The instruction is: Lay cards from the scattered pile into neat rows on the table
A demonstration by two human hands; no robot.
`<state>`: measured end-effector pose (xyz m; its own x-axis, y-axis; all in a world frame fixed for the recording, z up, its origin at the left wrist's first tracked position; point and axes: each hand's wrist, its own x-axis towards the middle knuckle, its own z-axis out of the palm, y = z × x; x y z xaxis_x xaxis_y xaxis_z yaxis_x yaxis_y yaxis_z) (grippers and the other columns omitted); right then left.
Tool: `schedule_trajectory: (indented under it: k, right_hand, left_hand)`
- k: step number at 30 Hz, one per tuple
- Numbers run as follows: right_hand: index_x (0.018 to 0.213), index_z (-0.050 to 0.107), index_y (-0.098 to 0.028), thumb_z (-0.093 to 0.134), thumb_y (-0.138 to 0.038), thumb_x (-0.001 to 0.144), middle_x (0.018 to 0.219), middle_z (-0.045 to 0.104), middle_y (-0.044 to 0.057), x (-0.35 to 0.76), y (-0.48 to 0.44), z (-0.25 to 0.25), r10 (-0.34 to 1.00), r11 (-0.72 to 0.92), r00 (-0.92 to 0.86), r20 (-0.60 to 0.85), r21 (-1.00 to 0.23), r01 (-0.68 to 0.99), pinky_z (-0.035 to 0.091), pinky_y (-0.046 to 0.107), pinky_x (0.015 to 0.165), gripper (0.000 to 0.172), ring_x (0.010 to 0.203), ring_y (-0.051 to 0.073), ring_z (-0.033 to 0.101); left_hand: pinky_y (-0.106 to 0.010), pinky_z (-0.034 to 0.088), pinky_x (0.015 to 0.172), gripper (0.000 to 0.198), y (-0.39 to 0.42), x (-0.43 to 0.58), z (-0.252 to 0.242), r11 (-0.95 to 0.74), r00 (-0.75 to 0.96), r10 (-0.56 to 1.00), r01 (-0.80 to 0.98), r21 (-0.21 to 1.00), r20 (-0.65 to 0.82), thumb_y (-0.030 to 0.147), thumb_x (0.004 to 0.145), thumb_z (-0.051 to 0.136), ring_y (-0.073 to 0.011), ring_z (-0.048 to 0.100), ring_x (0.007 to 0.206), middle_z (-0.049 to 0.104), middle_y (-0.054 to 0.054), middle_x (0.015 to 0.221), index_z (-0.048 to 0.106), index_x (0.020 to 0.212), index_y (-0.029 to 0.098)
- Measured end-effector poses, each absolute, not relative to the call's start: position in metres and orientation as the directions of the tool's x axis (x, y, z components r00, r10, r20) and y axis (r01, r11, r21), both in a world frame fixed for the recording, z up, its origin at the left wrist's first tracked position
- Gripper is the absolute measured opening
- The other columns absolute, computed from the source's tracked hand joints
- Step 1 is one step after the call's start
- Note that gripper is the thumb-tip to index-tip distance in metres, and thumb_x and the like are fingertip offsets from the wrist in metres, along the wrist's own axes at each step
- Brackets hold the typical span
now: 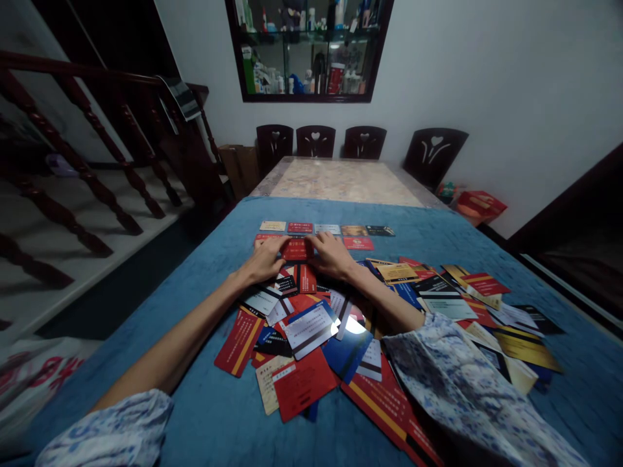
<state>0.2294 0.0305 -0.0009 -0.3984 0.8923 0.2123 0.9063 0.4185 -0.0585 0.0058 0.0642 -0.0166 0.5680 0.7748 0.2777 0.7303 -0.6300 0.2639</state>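
A big loose pile of plastic cards (pixel 311 331) in red, blue, white and gold lies on a blue cloth (pixel 195 415) in front of me. Beyond it, several cards (pixel 327 229) lie side by side in a neat row, with a second row below it. My left hand (pixel 265 259) and my right hand (pixel 331 254) reach past the pile. Their fingertips rest, fingers stretched, on a red card (pixel 296 250) lying flat in that second row. Another red card (pixel 359 244) lies just right of my right hand.
The cloth covers the near part of a long table; its far end shows a bare marble top (pixel 341 181). Dark wooden chairs (pixel 315 141) stand at the far end. A stair railing (pixel 87 149) runs along the left. A wall cabinet (pixel 306 48) holds bottles.
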Motion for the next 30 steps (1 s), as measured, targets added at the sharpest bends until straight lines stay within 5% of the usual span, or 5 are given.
schedule_trajectory:
  k: [13, 30]
  right_hand:
    - [0.134, 0.056, -0.018, 0.062, -0.035, 0.090, 0.134, 0.052, 0.018, 0.215, 0.037, 0.023, 0.874, 0.442, -0.442, 0.202, 0.043, 0.896, 0.042, 0.042, 0.088, 0.048, 0.119, 0.033, 0.042]
    - [0.125, 0.061, -0.020, 0.061, -0.042, 0.091, 0.138, 0.054, 0.015, 0.175, 0.083, 0.027, 0.878, 0.464, -0.458, 0.141, -0.009, 0.886, 0.044, 0.045, 0.091, 0.040, 0.123, 0.033, 0.042]
  left_hand:
    - [-0.051, 0.041, 0.100, 0.053, 0.070, -0.005, 0.003, -0.567, 0.510, 0.816, 0.797, 0.206, 0.274, 0.018, 0.079, 0.061, -0.0332, 0.054, 0.121, 0.060, -0.014, 0.130, 0.054, 0.133, 0.019]
    - [-0.050, 0.038, 0.097, 0.055, 0.107, -0.045, 0.018, -0.490, 0.461, 0.865, 0.862, 0.132, 0.199, 0.026, 0.080, 0.062, -0.0356, 0.047, 0.122, 0.057, -0.013, 0.136, 0.058, 0.135, 0.020]
